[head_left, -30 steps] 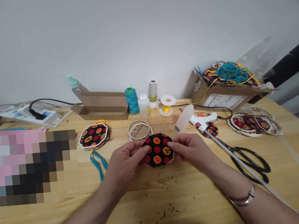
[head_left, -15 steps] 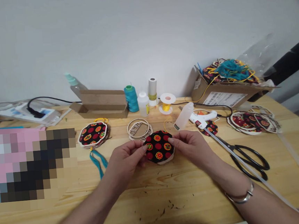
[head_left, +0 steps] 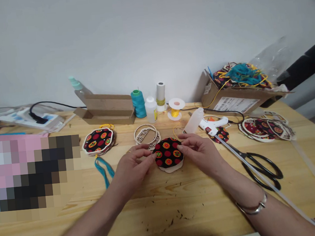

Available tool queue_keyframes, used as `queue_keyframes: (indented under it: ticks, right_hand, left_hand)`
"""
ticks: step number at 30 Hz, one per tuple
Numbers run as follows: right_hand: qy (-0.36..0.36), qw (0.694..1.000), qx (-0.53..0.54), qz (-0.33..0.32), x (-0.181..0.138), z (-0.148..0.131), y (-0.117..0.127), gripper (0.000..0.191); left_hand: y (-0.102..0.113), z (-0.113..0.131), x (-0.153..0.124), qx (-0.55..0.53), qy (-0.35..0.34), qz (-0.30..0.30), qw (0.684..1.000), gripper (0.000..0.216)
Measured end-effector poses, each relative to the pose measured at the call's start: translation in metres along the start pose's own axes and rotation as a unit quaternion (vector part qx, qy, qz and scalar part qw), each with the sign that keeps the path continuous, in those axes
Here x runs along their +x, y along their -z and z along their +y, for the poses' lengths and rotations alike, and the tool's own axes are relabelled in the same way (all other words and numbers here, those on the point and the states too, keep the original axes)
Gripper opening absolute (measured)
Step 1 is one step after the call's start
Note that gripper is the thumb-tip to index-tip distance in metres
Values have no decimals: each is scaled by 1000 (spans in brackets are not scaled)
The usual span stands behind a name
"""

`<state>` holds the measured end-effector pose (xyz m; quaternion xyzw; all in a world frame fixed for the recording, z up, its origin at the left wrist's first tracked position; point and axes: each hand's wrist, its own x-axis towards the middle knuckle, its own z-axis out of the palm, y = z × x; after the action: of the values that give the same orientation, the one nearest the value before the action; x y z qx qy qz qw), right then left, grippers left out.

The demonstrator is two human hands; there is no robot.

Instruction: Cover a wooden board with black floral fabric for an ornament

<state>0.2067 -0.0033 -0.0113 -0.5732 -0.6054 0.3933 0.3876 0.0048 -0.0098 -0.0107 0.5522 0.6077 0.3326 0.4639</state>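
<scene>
Between my hands is a roundish piece of black fabric (head_left: 168,154) with red dots and flower prints. Under its lower edge shows a pale, scalloped wooden piece (head_left: 173,168). My left hand (head_left: 136,164) pinches the left side of the fabric between thumb and fingers. On the opposite edge, my right hand (head_left: 197,153) grips it the same way. Just behind lie thin wooden lattice rings (head_left: 145,135), partly covered by the fabric. A translucent squeeze bottle (head_left: 194,120) leans beyond my right hand, beside a white glue gun (head_left: 212,128).
Black-handled scissors (head_left: 263,167) lie at the right. Fabric-covered pendants (head_left: 98,141) with a teal tassel (head_left: 105,172) are stacked at the left. Along the wall stand an open cardboard box (head_left: 106,115), a teal thread cone (head_left: 138,104), a yellow thread spool (head_left: 175,111) and a filled carton (head_left: 238,101).
The fabric has shifted slightly upward against the pale wooden piece, so more of the wood shows along the lower edge. Both hands keep their hold, the right one moving slightly.
</scene>
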Motion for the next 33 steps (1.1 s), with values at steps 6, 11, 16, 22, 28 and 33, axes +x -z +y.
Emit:
queue_keyframes:
  ticks: [6, 11, 16, 22, 28, 33]
  right_hand:
    - [-15, 1000, -9, -9, -2, -4, 0, 14]
    - [-24, 1000, -5, -15, -3, -7, 0, 13]
    - [-31, 999, -9, -37, -4, -7, -1, 13]
    - [-2, 998, -56, -20, -3, -6, 0, 17]
    - [-42, 992, -113, -36, -1, -5, 1, 22]
    - [-46, 988, -144, -39, 0, 0, 1, 23]
  left_hand:
    - [2, -1, 2, 52, -68, 11, 996, 22]
    - [4, -1, 3, 97, -67, -12, 993, 21]
    - [8, -5, 5, 121, -54, -40, 990, 23]
    - [11, 2, 2, 145, -27, -70, 987, 28]
    - [7, 5, 0, 146, 23, -99, 984, 32]
    - [4, 7, -1, 190, 11, -86, 978, 31]
